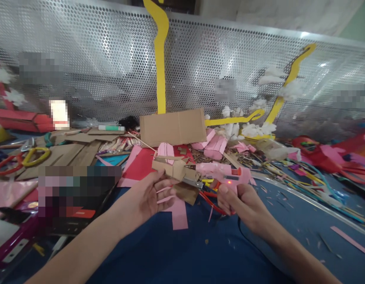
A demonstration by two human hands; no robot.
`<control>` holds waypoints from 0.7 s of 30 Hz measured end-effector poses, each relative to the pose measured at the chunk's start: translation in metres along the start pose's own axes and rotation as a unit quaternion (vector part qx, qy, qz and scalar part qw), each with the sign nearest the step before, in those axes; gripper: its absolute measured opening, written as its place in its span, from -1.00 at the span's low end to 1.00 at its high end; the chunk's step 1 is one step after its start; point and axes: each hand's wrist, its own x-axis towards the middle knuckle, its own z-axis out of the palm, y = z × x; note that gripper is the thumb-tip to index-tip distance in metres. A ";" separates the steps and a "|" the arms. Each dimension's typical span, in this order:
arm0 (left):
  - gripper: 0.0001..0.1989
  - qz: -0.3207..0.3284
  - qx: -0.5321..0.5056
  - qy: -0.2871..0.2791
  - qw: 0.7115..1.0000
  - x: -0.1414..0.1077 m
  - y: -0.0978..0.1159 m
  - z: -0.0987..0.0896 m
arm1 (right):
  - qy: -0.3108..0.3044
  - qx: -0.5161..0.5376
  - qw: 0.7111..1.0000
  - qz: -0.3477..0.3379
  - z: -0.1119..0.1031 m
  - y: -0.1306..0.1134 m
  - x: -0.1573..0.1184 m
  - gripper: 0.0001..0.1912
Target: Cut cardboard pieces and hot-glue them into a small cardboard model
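My right hand (234, 199) is wrapped round the handle of a pink hot glue gun (219, 172) with a small red light lit on its side. The gun's nozzle points left and meets, or nearly meets, a small folded cardboard piece (170, 169). My left hand (159, 191) grips that cardboard at its lower left side, thumb on top, with the other fingers curled loosely below. Beneath lie pink paper (179, 217) and a red sheet (139, 165). Under the gun, red-handled scissors (210, 201) are partly hidden by my right hand.
A large cardboard box (172, 127) with a yellow strip (161, 75) stands before a perforated metal screen (111, 59). Scissors (36, 156) and cardboard sheets (56, 157) lie left. Pink paper shapes (215, 146), sticks and scraps spread right. A dark cord (250, 240) trails from the gun.
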 end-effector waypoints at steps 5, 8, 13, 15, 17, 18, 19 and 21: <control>-0.83 0.016 0.006 -0.013 1.000 -0.001 0.004 0.000 | 0.057 -0.051 0.997 0.001 -0.022 0.003 0.001 -0.35; -0.91 0.028 0.024 0.000 0.999 0.000 0.003 -0.003 | 0.123 -0.074 0.990 -0.006 -0.059 0.011 -0.010 -0.37; -0.88 0.057 0.046 0.016 0.997 0.005 0.002 -0.009 | 0.278 -0.156 0.948 0.011 -0.152 0.039 -0.049 -0.33; -0.90 0.062 0.053 0.007 0.997 0.009 0.002 -0.012 | 0.315 -0.190 0.930 0.022 -0.182 0.056 -0.067 -0.31; -0.89 0.063 0.059 0.010 0.996 0.012 0.002 -0.015 | 0.331 -0.220 0.917 0.037 -0.202 0.076 -0.082 -0.27; -0.89 0.061 0.058 0.008 0.996 0.014 0.002 -0.016 | 0.331 -0.235 0.913 0.045 -0.207 0.087 -0.087 -0.26; -0.88 0.065 0.056 0.010 0.996 0.016 0.002 -0.017 | 0.327 -0.249 0.910 0.052 -0.211 0.098 -0.090 -0.25; -0.86 0.070 0.062 0.019 0.995 0.017 0.001 -0.017 | 0.318 -0.275 0.905 0.062 -0.212 0.118 -0.092 -0.28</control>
